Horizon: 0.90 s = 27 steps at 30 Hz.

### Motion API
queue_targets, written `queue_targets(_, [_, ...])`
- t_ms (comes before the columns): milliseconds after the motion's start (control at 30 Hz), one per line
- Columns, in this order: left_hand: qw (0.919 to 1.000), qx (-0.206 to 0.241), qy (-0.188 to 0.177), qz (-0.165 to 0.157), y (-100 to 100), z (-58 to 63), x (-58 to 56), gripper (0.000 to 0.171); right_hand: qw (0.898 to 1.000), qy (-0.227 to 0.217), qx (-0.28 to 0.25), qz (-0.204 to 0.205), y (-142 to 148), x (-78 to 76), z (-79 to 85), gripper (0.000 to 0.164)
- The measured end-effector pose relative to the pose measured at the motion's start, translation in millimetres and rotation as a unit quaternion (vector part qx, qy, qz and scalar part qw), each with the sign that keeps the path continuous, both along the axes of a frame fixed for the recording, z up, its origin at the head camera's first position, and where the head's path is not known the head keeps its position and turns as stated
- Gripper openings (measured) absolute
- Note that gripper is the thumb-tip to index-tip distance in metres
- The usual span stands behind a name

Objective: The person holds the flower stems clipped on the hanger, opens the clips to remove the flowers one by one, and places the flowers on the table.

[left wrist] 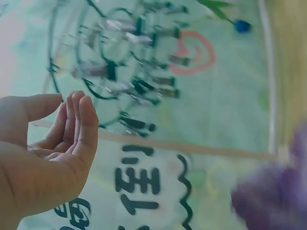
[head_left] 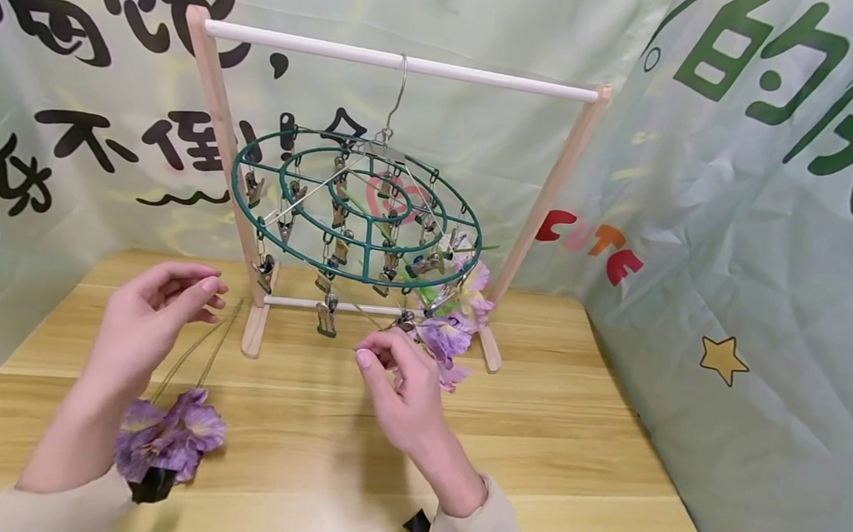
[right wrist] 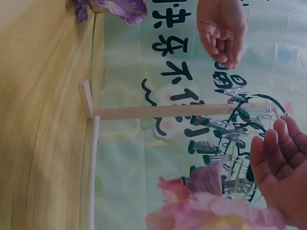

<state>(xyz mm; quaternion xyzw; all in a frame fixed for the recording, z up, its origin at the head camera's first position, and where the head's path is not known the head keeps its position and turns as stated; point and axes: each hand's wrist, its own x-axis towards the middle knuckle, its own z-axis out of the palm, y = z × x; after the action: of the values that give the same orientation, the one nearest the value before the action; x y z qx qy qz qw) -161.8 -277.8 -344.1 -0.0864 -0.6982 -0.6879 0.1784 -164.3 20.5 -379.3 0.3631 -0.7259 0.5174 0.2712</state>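
A round green drying hanger (head_left: 368, 249) of three rings, with metal clips dangling from it, hangs by its hook from a rack's white bar. Purple and pink artificial flowers (head_left: 445, 338) hang at the hanger's right side, blooms downward. Just in front of them is my right hand (head_left: 405, 390), fingers loosely bent and thumb near the index finger; nothing shows in its grasp. My left hand (head_left: 147, 319) is raised left of the hanger, fingers loosely bent and holding nothing. Below it, purple artificial flowers (head_left: 180, 430) lie on the table, their thin stems pointing toward the rack.
The rack has wooden side posts (head_left: 553, 192), a white top bar (head_left: 487, 74) and a lower bar between its feet. It stands at the back of the wooden table (head_left: 547, 451). Printed cloth (head_left: 699, 237) encloses the back and sides. Small black objects (head_left: 417, 528) sit by both cuffs.
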Motion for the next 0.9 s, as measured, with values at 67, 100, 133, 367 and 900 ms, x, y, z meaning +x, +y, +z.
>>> queue_targets(67, [0.9983, 0.051, 0.03, 0.002, 11.2, 2.5, 6.9, 0.011, 1.0, 0.019, -0.009, -0.006, 3.5, 1.2, 0.0, 0.008])
queue_targets(100, [0.9969, 0.066, 0.042, 0.006, 17.3, 3.5, 10.1, 0.012, 0.999, 0.027, -0.014, -0.01, 5.6, 1.8, 0.3, 0.009])
queue_targets(133, [0.9955, 0.079, 0.052, 0.01, 23.7, 4.4, 13.0, 0.012, 0.999, 0.034, -0.019, -0.014, 7.8, 2.3, 0.7, 0.009])
queue_targets(367, [0.9949, 0.079, 0.062, -0.012, 64.3, 1.5, 25.5, 0.014, 0.995, 0.048, -0.07, -0.051, 27.6, -1.1, 5.7, 0.009])
queue_targets(900, [0.9971, -0.025, 0.018, -0.07, 124.4, -23.4, 8.7, 0.024, 0.992, -0.022, 0.058, -0.111, 54.2, -29.3, 11.2, 0.026])
